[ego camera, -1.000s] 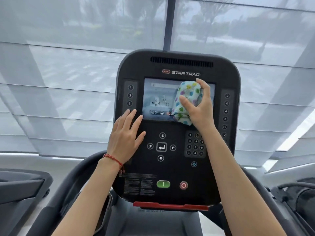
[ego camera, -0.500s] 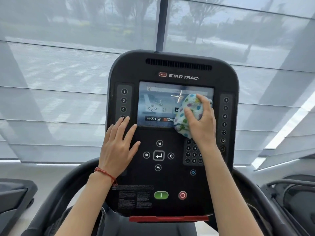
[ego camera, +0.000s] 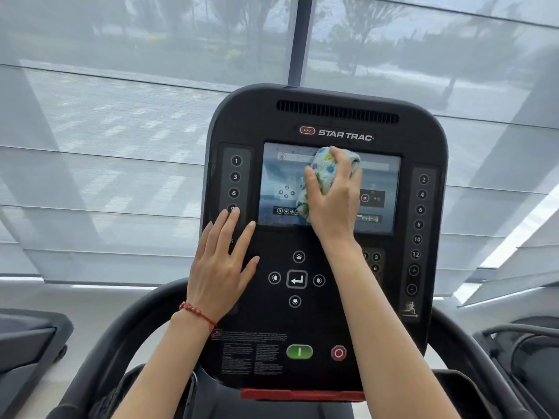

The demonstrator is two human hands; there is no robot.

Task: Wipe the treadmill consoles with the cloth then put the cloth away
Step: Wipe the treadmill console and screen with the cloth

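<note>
A black Star Trac treadmill console (ego camera: pixel 260 116) fills the middle of the view, with a lit screen (ego camera: pixel 278 182) in its upper half. My right hand (ego camera: pixel 335 204) grips a bunched white cloth with coloured dots (ego camera: pixel 325 169) and presses it against the centre of the screen. My left hand (ego camera: pixel 220 264) lies flat with straight fingers on the console's left side, fingertips at the left column of number buttons. The lower buttons, a green start button (ego camera: pixel 299 351) and a red stop button (ego camera: pixel 338 353), are uncovered.
Curved black handrails (ego camera: pixel 127 337) run down both sides of the console. Parts of neighbouring treadmills show at the far left (ego camera: pixel 27 343) and far right (ego camera: pixel 526 352). Behind the console is a large window with sheer blinds (ego camera: pixel 106 131).
My right hand has carried the cloth from the screen's right side toward its centre and upper part. My left hand stays flat on the console's left side. The camera view has shifted.
</note>
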